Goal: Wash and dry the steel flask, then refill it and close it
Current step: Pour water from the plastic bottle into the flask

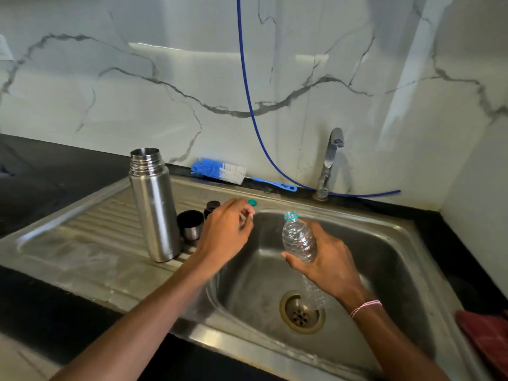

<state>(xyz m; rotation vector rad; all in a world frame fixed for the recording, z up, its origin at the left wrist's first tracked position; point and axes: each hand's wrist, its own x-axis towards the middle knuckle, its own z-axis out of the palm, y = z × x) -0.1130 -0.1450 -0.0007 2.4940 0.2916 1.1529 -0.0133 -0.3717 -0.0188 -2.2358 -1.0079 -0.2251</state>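
The steel flask [154, 204] stands upright and uncapped on the sink's drainboard [90, 229]. Beside it sit its steel cup lid [190, 224] and a dark stopper [211, 208]. A teal bottle cap [252, 202] lies on the rim behind my left hand. My left hand [225, 232] hovers by the cup with its fingers loosely curled, holding nothing that I can see. My right hand [327, 265] grips a clear plastic bottle [299, 237], open at the top, over the basin. Water level in either vessel is not visible.
A blue and white bottle brush [220, 171] lies along the back wall. The tap [330, 163] rises behind the basin [384, 259], with a thin blue hose [247, 86] hanging past it. A red cloth [486, 334] lies at the right edge. The drain [302, 312] is open.
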